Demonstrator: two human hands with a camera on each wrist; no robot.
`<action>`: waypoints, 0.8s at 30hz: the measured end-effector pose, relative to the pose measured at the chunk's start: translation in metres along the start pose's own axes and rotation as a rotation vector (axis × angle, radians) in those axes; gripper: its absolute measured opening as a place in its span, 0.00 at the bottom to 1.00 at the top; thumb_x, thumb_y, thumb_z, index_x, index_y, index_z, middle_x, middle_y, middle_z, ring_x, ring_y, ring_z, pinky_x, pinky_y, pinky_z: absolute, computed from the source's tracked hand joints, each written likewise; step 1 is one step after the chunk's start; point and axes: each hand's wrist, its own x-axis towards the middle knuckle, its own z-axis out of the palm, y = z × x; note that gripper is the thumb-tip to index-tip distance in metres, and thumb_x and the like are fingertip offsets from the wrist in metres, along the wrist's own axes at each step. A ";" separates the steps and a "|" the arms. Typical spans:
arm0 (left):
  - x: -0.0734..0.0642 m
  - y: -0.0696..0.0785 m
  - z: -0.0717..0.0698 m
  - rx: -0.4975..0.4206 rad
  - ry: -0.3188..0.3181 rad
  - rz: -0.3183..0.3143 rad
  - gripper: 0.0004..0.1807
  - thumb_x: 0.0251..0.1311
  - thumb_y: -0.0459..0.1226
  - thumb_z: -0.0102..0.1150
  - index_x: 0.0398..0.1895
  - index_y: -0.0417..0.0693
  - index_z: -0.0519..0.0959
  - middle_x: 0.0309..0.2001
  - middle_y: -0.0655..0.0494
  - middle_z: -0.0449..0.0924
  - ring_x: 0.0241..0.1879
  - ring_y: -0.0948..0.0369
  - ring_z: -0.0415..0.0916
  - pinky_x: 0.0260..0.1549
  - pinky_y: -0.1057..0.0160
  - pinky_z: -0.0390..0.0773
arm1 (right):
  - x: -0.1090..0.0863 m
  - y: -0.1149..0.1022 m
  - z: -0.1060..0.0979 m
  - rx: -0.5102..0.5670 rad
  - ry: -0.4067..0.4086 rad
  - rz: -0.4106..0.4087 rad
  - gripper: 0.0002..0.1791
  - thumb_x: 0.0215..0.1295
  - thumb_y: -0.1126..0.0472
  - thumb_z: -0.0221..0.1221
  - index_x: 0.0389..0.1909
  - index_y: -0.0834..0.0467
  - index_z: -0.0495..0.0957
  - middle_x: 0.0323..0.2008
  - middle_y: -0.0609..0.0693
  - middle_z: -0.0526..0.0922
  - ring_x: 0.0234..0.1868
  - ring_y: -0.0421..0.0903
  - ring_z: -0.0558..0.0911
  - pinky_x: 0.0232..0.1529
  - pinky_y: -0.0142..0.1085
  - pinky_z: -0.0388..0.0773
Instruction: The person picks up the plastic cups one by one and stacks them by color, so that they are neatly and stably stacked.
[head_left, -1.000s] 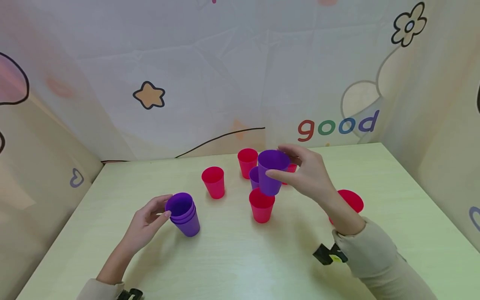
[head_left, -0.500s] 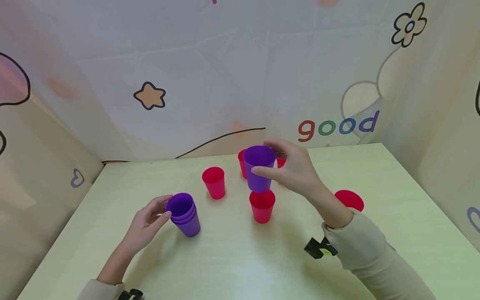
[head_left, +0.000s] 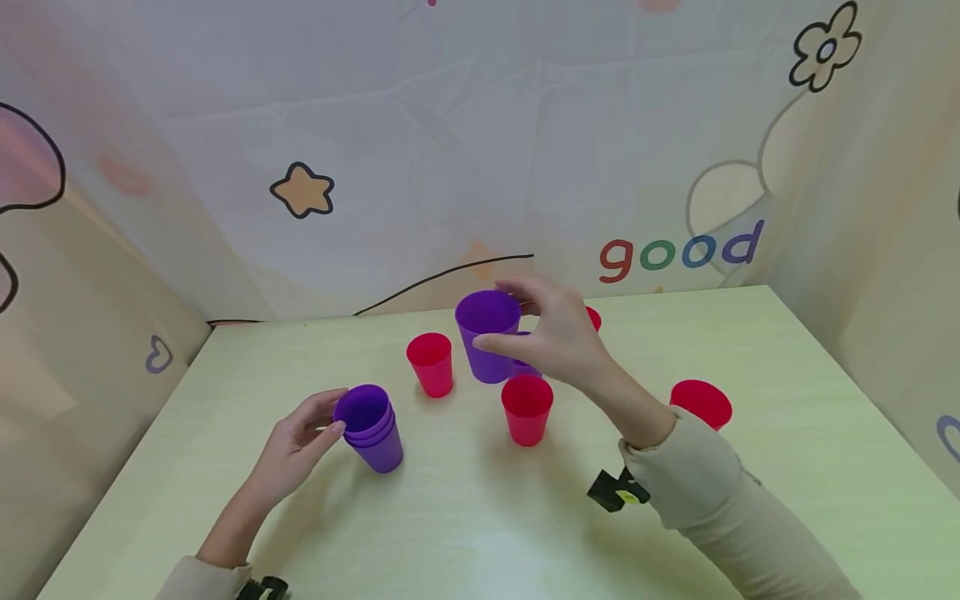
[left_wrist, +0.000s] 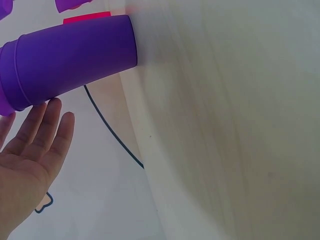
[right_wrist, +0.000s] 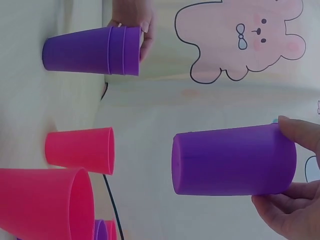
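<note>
My right hand (head_left: pixel 558 337) grips a purple cup (head_left: pixel 486 365) near its rim, thumb in front and fingers behind. The right wrist view shows this cup (right_wrist: pixel 230 162) raised, with its base apart from the other cups. On the left, my left hand (head_left: pixel 296 442) holds a stack of nested purple cups (head_left: pixel 381 447) by the upper rims. In the left wrist view the stack (left_wrist: pixel 75 59) has its base at the table and fingers (left_wrist: pixel 50 125) along its side. Another purple cup (head_left: pixel 529 367) stands partly hidden behind the right hand and the raised cup.
Red cups stand upright on the pale table (head_left: pixel 450 517): one left of centre (head_left: pixel 432 367), one front-centre red cup (head_left: pixel 527 412), one right red cup (head_left: pixel 701 402) partly behind the sleeve, and one back red cup (head_left: pixel 594 318) mostly hidden. A printed curtain (head_left: pixel 420 167) backs the table.
My right hand has carried the purple cup leftward, from over the middle cups toward the left red cup. A back red cup is now hidden behind it. The left hand and stack stay put.
</note>
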 end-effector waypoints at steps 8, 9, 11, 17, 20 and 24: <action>0.000 0.000 0.001 0.008 0.001 -0.009 0.19 0.61 0.27 0.50 0.56 0.38 0.69 0.48 0.42 0.76 0.43 0.68 0.73 0.39 0.72 0.75 | 0.006 -0.002 0.016 0.027 -0.028 -0.029 0.35 0.46 0.60 0.69 0.57 0.62 0.69 0.48 0.53 0.76 0.44 0.48 0.77 0.41 0.40 0.77; 0.000 0.000 0.001 0.008 0.001 -0.009 0.19 0.61 0.27 0.50 0.56 0.38 0.69 0.48 0.42 0.76 0.43 0.68 0.73 0.39 0.72 0.75 | 0.007 -0.003 0.018 0.034 -0.032 -0.034 0.35 0.46 0.60 0.69 0.57 0.62 0.69 0.48 0.53 0.76 0.44 0.47 0.77 0.41 0.39 0.77; 0.000 0.000 0.001 0.010 -0.001 -0.011 0.19 0.61 0.27 0.50 0.56 0.38 0.68 0.48 0.42 0.76 0.43 0.69 0.73 0.39 0.72 0.75 | 0.009 -0.004 0.022 0.045 -0.039 -0.042 0.34 0.46 0.60 0.69 0.56 0.63 0.69 0.47 0.53 0.76 0.44 0.47 0.78 0.42 0.39 0.77; 0.000 0.000 0.000 0.017 -0.002 -0.010 0.19 0.61 0.27 0.50 0.56 0.37 0.68 0.48 0.42 0.76 0.43 0.68 0.73 0.39 0.72 0.75 | 0.015 -0.010 0.036 0.032 -0.065 -0.063 0.32 0.46 0.59 0.69 0.55 0.62 0.71 0.46 0.52 0.78 0.42 0.46 0.78 0.42 0.37 0.75; 0.001 0.001 0.000 0.023 -0.002 -0.010 0.19 0.61 0.27 0.50 0.56 0.37 0.68 0.48 0.42 0.76 0.43 0.68 0.73 0.39 0.72 0.75 | 0.016 -0.016 0.042 0.031 -0.081 -0.069 0.33 0.46 0.59 0.69 0.55 0.62 0.71 0.47 0.51 0.77 0.43 0.45 0.77 0.42 0.36 0.75; 0.001 0.001 0.000 0.027 -0.002 -0.012 0.19 0.61 0.27 0.50 0.56 0.37 0.68 0.48 0.42 0.76 0.43 0.68 0.73 0.39 0.72 0.75 | 0.018 -0.024 0.048 0.019 -0.101 -0.068 0.34 0.46 0.58 0.70 0.56 0.61 0.70 0.48 0.51 0.77 0.44 0.45 0.76 0.41 0.34 0.75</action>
